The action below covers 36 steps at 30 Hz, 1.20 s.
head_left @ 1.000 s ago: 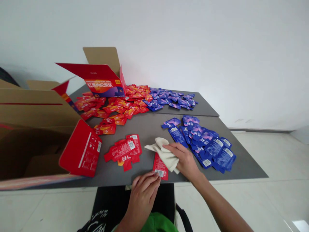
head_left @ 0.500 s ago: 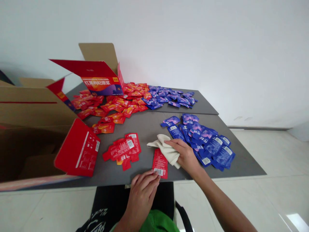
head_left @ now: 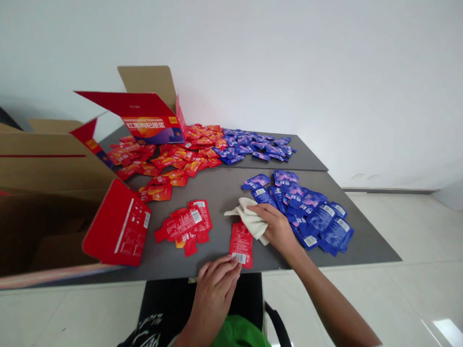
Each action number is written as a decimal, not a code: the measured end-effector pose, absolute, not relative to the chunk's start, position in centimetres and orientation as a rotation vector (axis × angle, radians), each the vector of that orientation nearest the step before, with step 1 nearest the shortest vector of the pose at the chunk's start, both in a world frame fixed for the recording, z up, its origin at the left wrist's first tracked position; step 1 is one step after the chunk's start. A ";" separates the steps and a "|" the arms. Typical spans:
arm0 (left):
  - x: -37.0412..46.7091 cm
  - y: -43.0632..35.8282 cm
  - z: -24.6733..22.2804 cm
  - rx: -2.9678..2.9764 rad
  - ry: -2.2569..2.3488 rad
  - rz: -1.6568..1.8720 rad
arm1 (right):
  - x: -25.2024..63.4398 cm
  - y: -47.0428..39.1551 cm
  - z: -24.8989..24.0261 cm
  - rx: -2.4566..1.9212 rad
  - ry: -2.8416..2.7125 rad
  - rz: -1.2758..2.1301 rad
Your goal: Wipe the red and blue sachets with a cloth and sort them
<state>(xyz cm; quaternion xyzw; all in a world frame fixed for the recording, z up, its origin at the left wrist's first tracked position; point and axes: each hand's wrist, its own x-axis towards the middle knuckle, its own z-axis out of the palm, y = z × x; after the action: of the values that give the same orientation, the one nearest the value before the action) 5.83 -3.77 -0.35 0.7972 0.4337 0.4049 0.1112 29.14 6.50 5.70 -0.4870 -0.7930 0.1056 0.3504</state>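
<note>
A red pouch (head_left: pixel 241 241) lies barcode side up near the table's front edge. The fingers of my left hand (head_left: pixel 219 277) lie flat at its lower left corner, the fingertips touching it; the thumb side is partly hidden. My right hand (head_left: pixel 278 229) is closed on a folded cream cloth (head_left: pixel 252 220), which covers the upper end of that pouch. A small stack of red pouches (head_left: pixel 186 224) rests to the left. Close to the right of my right hand spreads a pile of blue pouches (head_left: pixel 313 212).
A large open carton (head_left: pixel 119 226) stands at the left table edge. Behind it, another open red box (head_left: pixel 154 126) sits among loose orange-red pouches (head_left: pixel 191 153). More blue pouches (head_left: pixel 253 143) lie at the back of the grey table (head_left: pixel 213 180), near the white wall.
The cloth in my right hand has shifted slightly up and bunched differently over the pouch. My left hand stays at the pouch's lower corner.
</note>
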 end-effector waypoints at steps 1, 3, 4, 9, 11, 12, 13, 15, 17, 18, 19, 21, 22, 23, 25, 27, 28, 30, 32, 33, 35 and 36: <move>5.8 -3.8 -0.3 2.336 1.272 1.193 | 28.9 5.5 6.1 -1.226 -2.039 0.292; 5.8 -3.8 -0.3 2.329 1.273 1.190 | 28.2 2.6 6.5 -1.154 -2.074 0.361; 5.8 -3.8 -0.3 2.330 1.279 1.181 | 27.9 1.2 6.5 -1.122 -2.131 0.408; 5.5 -3.7 -0.2 2.336 1.251 1.146 | 27.3 0.2 4.6 -1.101 -2.189 0.589; 5.5 -3.6 -0.2 2.338 1.225 1.157 | 27.7 2.8 4.1 -1.176 -2.101 0.531; 5.4 -3.6 -0.2 2.343 1.220 1.158 | 28.0 4.2 4.1 -1.231 -2.079 0.487; 5.4 -3.6 -0.2 2.346 1.223 1.154 | 28.3 5.4 4.3 -1.277 -2.065 0.424; 5.4 -3.6 -0.3 2.346 1.231 1.146 | 28.6 6.7 5.1 -1.309 -2.045 0.348; 5.4 -3.6 -0.4 2.345 1.227 1.144 | 28.4 5.8 6.2 -1.264 -1.993 0.323; 5.4 -3.6 -0.4 2.343 1.225 1.148 | 28.2 4.7 6.6 -1.225 -1.972 0.333; 5.4 -3.7 -0.4 2.339 1.227 1.156 | 27.8 3.4 6.9 -1.185 -1.970 0.355; 5.4 -3.7 -0.3 2.333 1.248 1.157 | 27.1 0.8 6.8 -1.120 -2.058 0.436; 5.4 -3.8 -0.3 2.330 1.265 1.149 | 26.8 -0.1 6.5 -1.096 -2.123 0.490; 5.4 -3.8 -0.2 2.325 1.280 1.137 | 26.6 -0.5 6.0 -1.080 -2.173 0.546; 5.5 -3.8 -0.1 2.320 1.285 1.117 | 26.5 0.1 4.9 -1.091 -2.184 0.606; 5.5 -3.8 -0.2 2.317 1.267 1.128 | 27.0 2.3 4.0 -1.157 -2.101 0.565; 5.5 -3.8 -0.2 2.321 1.258 1.134 | 27.3 3.6 3.8 -1.204 -2.057 0.511; 5.5 -3.8 -0.4 2.333 1.259 1.140 | 27.9 5.6 4.1 -1.280 -2.008 0.397; 5.5 -3.7 -0.5 2.339 1.272 1.137 | 28.1 5.7 4.8 -1.292 -1.958 0.341; 5.5 -3.7 -0.5 2.340 1.276 1.139 | 28.1 5.0 5.2 -1.278 -1.933 0.347; 5.5 -3.7 -0.4 2.338 1.271 1.147 | 27.6 2.7 5.7 -1.223 -1.922 0.418; 5.5 -3.7 -0.4 2.336 1.267 1.146 | 27.3 1.4 5.7 -1.199 -1.950 0.469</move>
<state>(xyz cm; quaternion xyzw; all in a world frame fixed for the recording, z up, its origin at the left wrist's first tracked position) 5.45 -3.75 -0.39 0.8010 0.4345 0.3928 0.1235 27.30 1.37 5.69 -0.4721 -0.7678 0.1848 0.3917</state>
